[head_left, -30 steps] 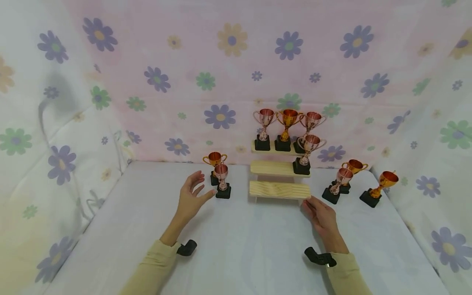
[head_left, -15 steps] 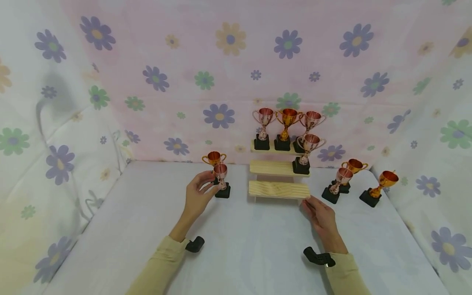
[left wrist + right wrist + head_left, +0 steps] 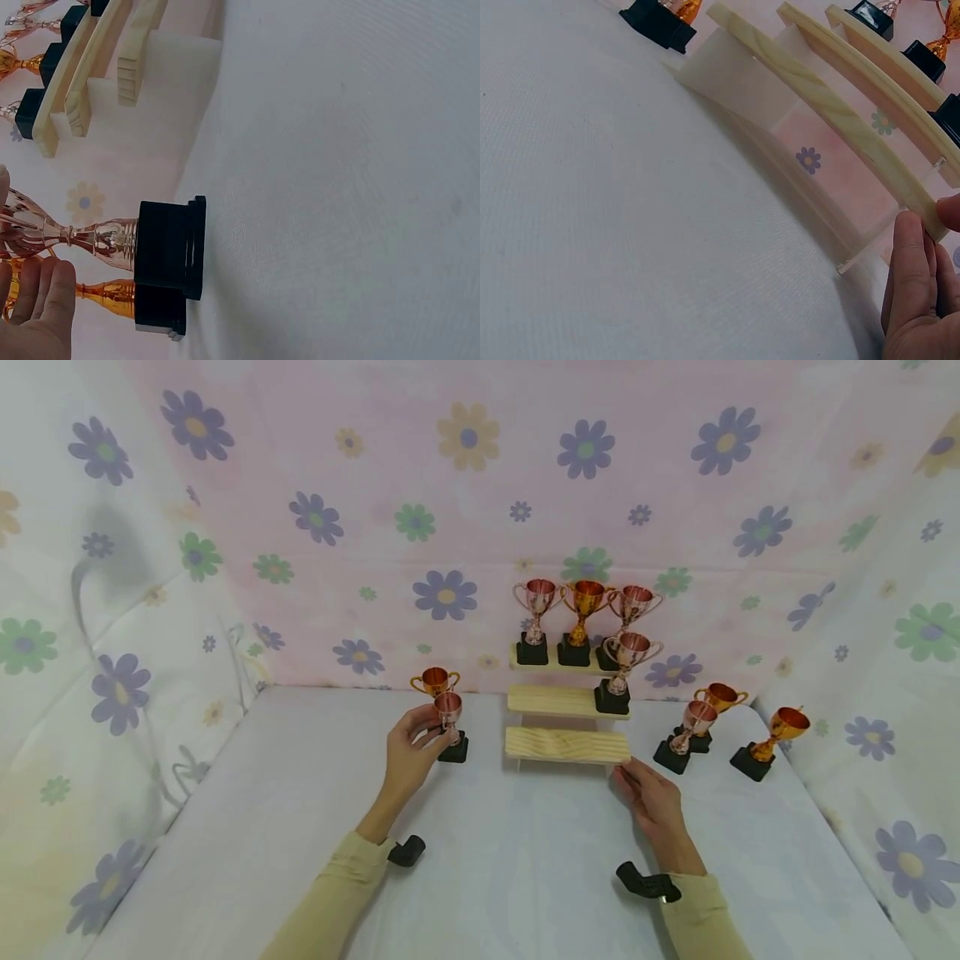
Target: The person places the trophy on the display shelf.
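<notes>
The left hand point(image 3: 411, 752) holds the rose-gold trophy cup point(image 3: 448, 707), thumb and fingers curled narrowly about it, its black base upright on the white-covered table point(image 3: 517, 860); a gold trophy cup point(image 3: 435, 678) stands just behind, so a sideways tug could knock it over, the fingers being so near; whether the two bases touch, I cannot tell; the right hand point(image 3: 654, 806) pinches the right end of the three-tier wooden stand's lowest step point(image 3: 567, 745); a jolt there could topple the rose-gold trophy point(image 3: 632, 647) at the middle step's right end.
</notes>
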The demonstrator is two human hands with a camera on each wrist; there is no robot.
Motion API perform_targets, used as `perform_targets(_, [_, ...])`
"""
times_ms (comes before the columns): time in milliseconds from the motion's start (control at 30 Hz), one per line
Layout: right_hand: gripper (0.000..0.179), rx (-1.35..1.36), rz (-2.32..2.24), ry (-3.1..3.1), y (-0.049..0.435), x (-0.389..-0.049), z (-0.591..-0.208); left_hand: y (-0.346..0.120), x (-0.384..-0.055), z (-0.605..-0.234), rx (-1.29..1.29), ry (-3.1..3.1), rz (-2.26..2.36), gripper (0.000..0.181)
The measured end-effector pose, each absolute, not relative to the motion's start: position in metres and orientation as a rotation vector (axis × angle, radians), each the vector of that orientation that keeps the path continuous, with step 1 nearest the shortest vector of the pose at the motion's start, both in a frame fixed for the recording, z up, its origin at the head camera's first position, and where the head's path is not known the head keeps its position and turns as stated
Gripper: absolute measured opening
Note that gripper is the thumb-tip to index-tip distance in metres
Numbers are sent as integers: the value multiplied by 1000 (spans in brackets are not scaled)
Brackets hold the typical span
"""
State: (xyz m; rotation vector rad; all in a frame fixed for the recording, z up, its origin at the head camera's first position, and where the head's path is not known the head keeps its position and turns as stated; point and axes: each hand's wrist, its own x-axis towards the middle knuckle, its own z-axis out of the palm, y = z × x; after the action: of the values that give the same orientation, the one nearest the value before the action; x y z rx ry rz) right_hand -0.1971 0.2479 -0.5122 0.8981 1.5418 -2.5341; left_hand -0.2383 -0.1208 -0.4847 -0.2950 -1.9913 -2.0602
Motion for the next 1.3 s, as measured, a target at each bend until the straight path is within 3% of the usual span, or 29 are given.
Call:
perform_targets(267, [44, 904, -2560, 1544, 245, -197, -512, -96, -234, -476, -103, -1859, -2032, 70])
perform_targets(667, [55, 892, -2531, 1566, 245, -197, -510, -88, -250, -499, -30, -1731, -1926, 44])
perform_targets(1100, [53, 890, -2534, 1609, 245, -196, -509, -91, -240, -482, -142, -1771, -1908, 41])
perform_targets(1300, [53, 884, -2530, 1606, 245, -196, -509, -82, -236, -466, -267, -1753, -1934, 49])
